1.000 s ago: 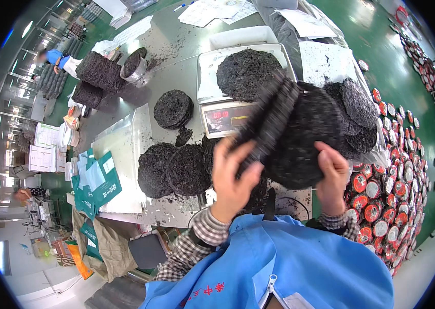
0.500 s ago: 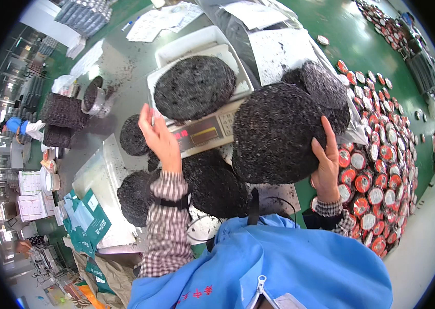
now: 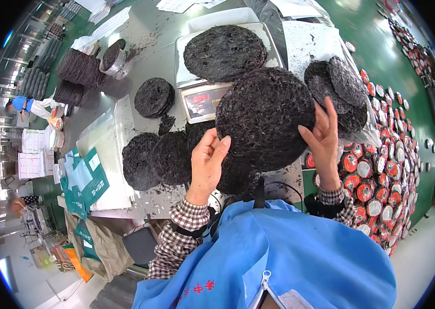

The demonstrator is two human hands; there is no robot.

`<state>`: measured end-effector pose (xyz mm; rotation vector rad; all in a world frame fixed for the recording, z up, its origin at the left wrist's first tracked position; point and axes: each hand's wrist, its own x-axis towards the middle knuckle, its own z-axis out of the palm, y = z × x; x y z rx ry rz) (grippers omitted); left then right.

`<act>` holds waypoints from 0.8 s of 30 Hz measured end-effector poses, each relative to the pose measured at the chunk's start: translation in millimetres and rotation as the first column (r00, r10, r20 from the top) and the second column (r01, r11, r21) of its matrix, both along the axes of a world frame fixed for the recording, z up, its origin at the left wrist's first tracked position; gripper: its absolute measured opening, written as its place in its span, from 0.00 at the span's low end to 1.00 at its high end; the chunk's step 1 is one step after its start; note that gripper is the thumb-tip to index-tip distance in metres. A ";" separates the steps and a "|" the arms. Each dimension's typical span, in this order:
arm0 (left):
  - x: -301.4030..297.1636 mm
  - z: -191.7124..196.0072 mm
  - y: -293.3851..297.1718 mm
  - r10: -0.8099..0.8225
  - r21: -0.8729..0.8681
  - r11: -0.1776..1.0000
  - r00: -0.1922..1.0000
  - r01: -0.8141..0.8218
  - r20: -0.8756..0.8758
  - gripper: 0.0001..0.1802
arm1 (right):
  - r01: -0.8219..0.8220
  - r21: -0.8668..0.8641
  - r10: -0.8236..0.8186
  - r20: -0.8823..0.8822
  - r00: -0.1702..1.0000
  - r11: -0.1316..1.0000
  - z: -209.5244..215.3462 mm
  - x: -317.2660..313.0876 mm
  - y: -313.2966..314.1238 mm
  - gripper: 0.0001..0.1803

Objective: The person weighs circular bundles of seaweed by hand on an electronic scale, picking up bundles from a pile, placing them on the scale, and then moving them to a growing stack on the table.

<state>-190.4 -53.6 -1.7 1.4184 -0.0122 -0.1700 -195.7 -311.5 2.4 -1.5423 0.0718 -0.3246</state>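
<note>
A large, round, blackish cake of dried seaweed (image 3: pixel 266 121) is held up in front of me. My left hand (image 3: pixel 208 162) pinches its lower left edge with thumb and fingers. At its right edge, my right hand (image 3: pixel 323 139) grips with the thumb on the face and fingers behind. Just beyond, another seaweed cake (image 3: pixel 225 51) lies on the pan of a weighing scale (image 3: pixel 204 100), whose red display is lit. Smaller dark cakes (image 3: pixel 137 162) lie on the table at the left of my hands. More cakes (image 3: pixel 351 82) are stacked at the right.
On the metal table (image 3: pixel 150 49) a tall stack of dark cakes (image 3: pixel 78 69) stands far left, beside a ring-shaped mould (image 3: pixel 114 59). Green printed bags (image 3: pixel 89 183) lie at the near left. A big heap of red-and-white round packs (image 3: pixel 377 190) covers the floor at right.
My left hand has come from beside the scale to the held cake and taken its left edge. The cake has moved slightly left relative to the scale. My right hand keeps its hold.
</note>
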 end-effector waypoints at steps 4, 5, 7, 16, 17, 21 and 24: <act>5.3 29.6 6.1 -0.070 0.383 0.924 0.988 0.012 0.139 0.15 | 0.081 -0.724 0.129 0.230 0.964 0.686 41.8 14.8 -7.7 0.42; 10.5 29.3 8.5 -0.196 0.519 0.855 0.926 -0.001 0.324 0.19 | -0.030 -0.748 0.232 0.168 0.958 0.663 52.9 17.4 -5.9 0.41; 12.5 43.0 12.0 -0.408 0.703 0.708 0.854 0.071 0.324 0.27 | -0.257 -0.724 0.444 0.075 0.893 0.640 57.9 27.3 -1.0 0.41; 18.5 -22.3 30.4 -0.401 0.539 0.783 0.914 0.311 0.055 0.21 | -0.686 -0.455 0.562 -0.395 0.727 0.568 -18.5 33.3 -1.8 0.16; 16.1 -38.9 42.3 -0.340 0.483 0.814 0.939 0.324 -0.056 0.21 | -0.632 -0.445 0.519 -0.361 0.775 0.634 -30.5 29.8 -4.7 0.14; 19.5 -63.8 50.9 -0.289 0.142 0.936 0.934 0.321 -0.210 0.23 | -0.637 -0.428 0.456 -0.455 0.765 0.642 -38.8 31.0 -11.2 0.13; 27.6 -58.4 29.8 -0.352 0.051 0.930 0.921 0.365 -0.165 0.23 | -0.608 -0.480 0.512 -0.331 0.793 0.632 -39.0 38.5 9.2 0.13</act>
